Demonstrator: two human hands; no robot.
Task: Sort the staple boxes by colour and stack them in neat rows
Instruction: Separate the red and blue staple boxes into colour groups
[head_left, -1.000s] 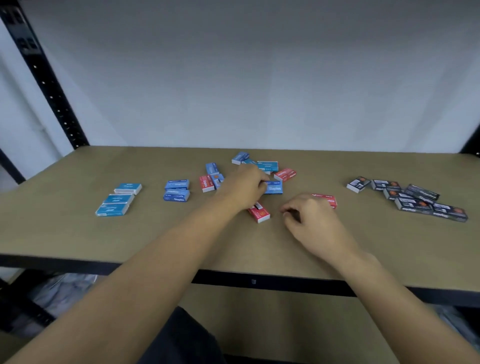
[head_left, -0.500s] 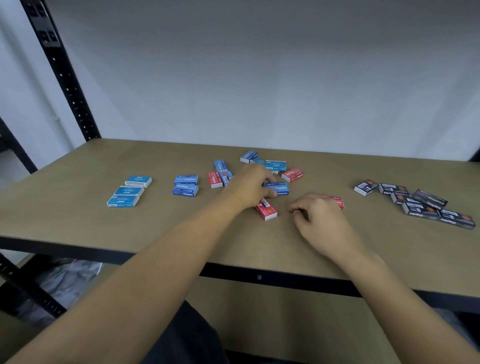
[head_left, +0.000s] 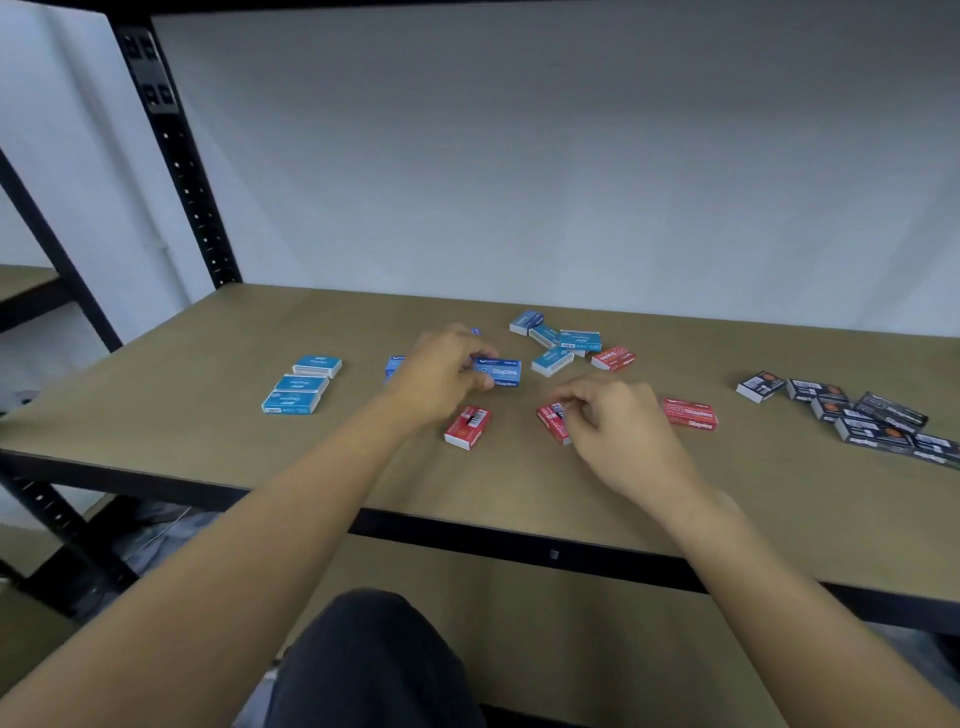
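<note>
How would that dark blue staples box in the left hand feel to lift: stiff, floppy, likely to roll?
Probably stiff: the dark blue staples box shows straight edges in the left hand. Unlikely to roll, being flat-sided like the loose red box lying nearby. Likely light for one hand; its contents are hidden.

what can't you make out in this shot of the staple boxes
- Head view: the left hand, gripping a dark blue box, hides most of the dark blue stack.
- Head view: the right hand covers part of the red box it pinches.
- Head view: the black boxes run off the right edge.
- Head view: fine print is too small.
</note>
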